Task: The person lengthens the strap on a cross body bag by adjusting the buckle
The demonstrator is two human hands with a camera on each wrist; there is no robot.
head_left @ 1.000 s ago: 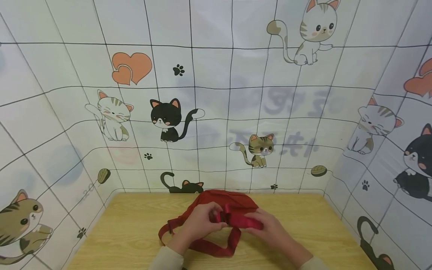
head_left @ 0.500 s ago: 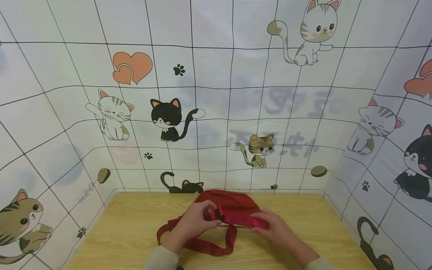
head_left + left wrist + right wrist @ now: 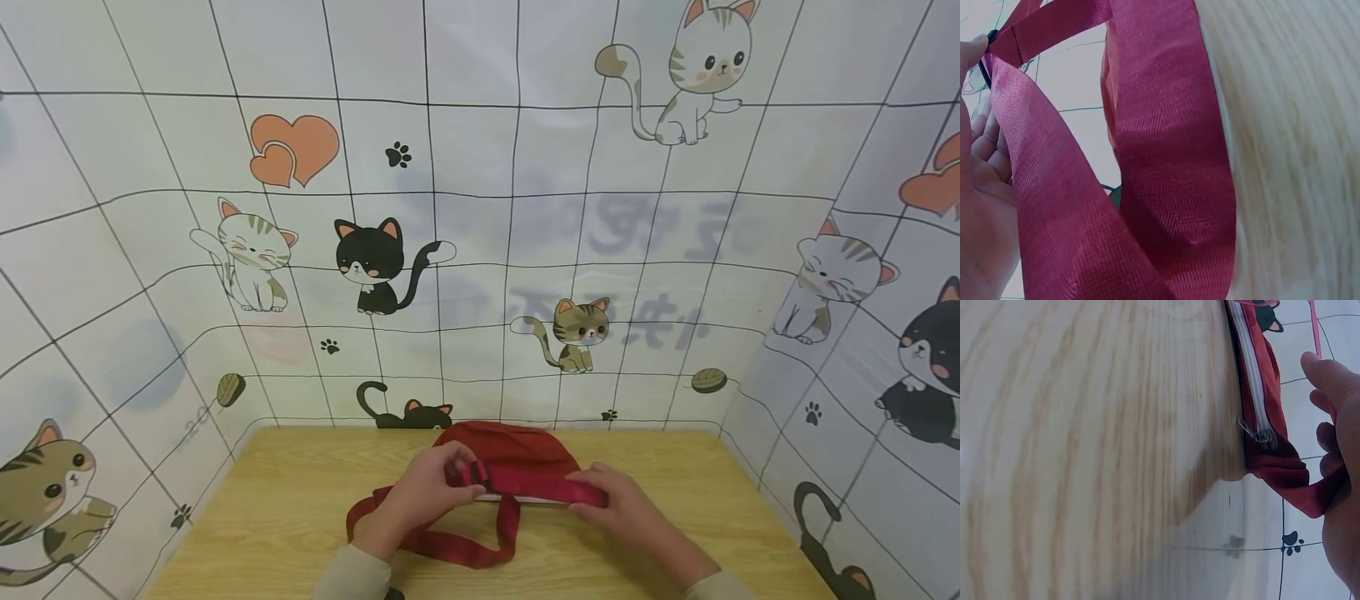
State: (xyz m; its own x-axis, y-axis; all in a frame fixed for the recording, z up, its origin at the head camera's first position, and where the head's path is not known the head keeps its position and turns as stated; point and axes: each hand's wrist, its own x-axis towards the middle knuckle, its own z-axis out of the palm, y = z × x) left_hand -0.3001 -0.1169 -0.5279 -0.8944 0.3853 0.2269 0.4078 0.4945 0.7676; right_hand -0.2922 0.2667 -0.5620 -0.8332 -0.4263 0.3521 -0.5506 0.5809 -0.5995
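A red bag (image 3: 506, 442) with a white zipper (image 3: 1254, 375) lies at the table's back edge. In front of it my left hand (image 3: 431, 487) pinches a dark buckle (image 3: 989, 47) where red strap pieces meet. My right hand (image 3: 618, 508) grips the other end of the red strap (image 3: 525, 483), which runs nearly straight between the two hands. A loop of strap (image 3: 457, 550) hangs down onto the table between my arms. In the right wrist view, my right hand (image 3: 1341, 444) has its fingers curled round the strap by the bag's end.
The wood-grain table (image 3: 285, 500) reaches back to a white wall sheet (image 3: 480, 250) printed with grid lines and cats. Side sheets stand at left and right. A small dark object (image 3: 394, 594) shows at the bottom edge beside my left sleeve.
My hands have moved apart, the left one to the left and the right one to the right. The strap between them is straighter, and the hanging loop has shifted slightly left.
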